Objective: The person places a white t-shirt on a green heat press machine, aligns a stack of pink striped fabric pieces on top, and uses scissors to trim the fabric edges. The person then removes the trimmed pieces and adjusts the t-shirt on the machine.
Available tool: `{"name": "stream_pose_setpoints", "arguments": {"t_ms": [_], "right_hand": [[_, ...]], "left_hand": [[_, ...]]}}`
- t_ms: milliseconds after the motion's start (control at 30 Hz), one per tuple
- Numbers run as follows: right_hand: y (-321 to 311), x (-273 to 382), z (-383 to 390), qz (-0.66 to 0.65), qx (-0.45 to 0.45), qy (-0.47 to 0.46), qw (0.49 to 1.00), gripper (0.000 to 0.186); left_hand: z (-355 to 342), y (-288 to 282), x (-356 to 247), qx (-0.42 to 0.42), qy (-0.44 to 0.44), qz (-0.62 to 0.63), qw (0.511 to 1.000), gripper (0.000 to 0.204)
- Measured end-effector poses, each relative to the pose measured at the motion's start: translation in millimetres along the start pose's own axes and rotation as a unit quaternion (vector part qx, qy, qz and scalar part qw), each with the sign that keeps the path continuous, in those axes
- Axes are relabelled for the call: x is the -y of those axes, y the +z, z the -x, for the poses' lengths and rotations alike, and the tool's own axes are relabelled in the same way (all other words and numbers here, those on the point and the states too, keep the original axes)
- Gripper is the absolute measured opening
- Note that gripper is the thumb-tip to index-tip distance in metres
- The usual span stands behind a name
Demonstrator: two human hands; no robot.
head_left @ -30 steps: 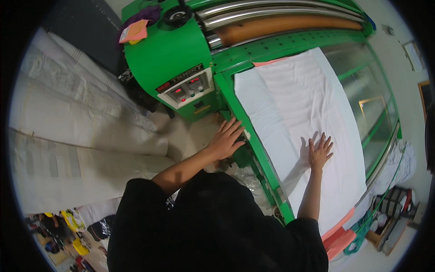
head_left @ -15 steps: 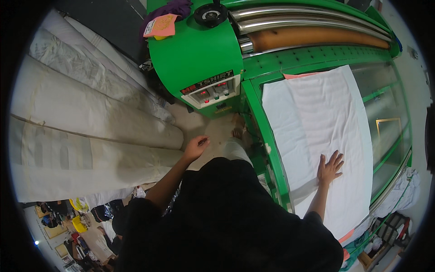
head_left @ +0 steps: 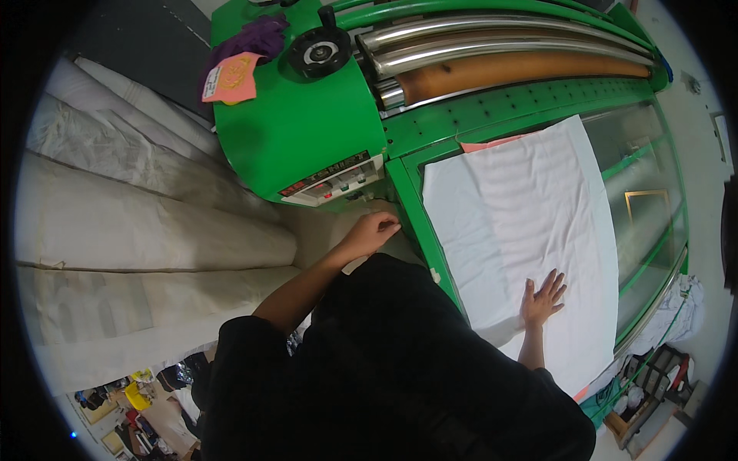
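Note:
My right hand [head_left: 543, 301] lies palm down with fingers spread on a white sheet [head_left: 530, 223], which looks like fabric or paper. The sheet covers much of the glass-topped table of a green roller press [head_left: 307, 115], and a strip of orange-pink material [head_left: 500, 144] shows from under its far edge. To the left, my left hand [head_left: 373, 233] hovers beside the table's green frame [head_left: 419, 223] with its fingers curled together. Whatever it holds, if anything, is hidden.
Large wrapped rolls [head_left: 154, 223] lie along the left side. Metal rollers [head_left: 507, 46] and an orange-brown roller [head_left: 530, 77] span the machine's far end. On its housing are a black handwheel [head_left: 319, 52], a purple cloth [head_left: 250, 40] and an orange patch [head_left: 231, 78].
My left hand has moved right and slightly forward in the scene, closer to the machine's frame. The view has shifted, while my right hand stays flat on the sheet.

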State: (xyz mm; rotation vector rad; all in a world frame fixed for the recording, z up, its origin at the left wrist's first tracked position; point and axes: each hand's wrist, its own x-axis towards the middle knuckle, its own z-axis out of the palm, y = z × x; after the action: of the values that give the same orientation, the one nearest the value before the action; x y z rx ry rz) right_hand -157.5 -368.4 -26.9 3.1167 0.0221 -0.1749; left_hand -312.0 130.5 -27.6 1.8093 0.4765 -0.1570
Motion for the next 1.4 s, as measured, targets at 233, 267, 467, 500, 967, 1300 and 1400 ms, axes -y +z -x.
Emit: {"name": "stream_pose_setpoints", "arguments": {"t_ms": [233,267,467,500,967,1300,1400], "right_hand": [[-5.2,-9.4,-19.1,-0.056,0.032,0.024,0.998,0.09],[-9.6,-10.7,-27.3,-0.095,-0.003,0.037,0.995,0.08],[-31.3,-18.3,-107.9,-0.206,-0.135,-0.093,0.965,0.063],[-33.1,-13.5,-122.4,-0.219,-0.15,-0.121,0.957,0.06],[-60.9,89.4,-153.7,-0.279,-0.1,-0.211,0.931,0.056],[-43.1,57.9,-243.9,-0.285,-0.155,-0.216,0.921,0.042],[-55.7,89.4,-302.0,-0.176,-0.165,-0.283,0.928,0.036]], "left_hand": [[-50.5,52.4,-75.5,-0.064,0.218,-0.136,0.964,0.026],[-66.8,63.8,-80.6,-0.077,0.256,-0.148,0.952,0.025],[-121.3,125.2,-113.2,-0.102,0.335,-0.204,0.914,0.025],[-127.6,131.3,-119.0,-0.129,0.341,-0.226,0.903,0.025],[-62.5,10.0,105.9,-0.385,-0.23,0.501,0.74,0.022],[-77.3,65.0,-54.8,-0.333,0.179,0.006,0.926,0.024],[-117.7,82.3,-102.0,-0.256,0.305,-0.192,0.897,0.026]]}}
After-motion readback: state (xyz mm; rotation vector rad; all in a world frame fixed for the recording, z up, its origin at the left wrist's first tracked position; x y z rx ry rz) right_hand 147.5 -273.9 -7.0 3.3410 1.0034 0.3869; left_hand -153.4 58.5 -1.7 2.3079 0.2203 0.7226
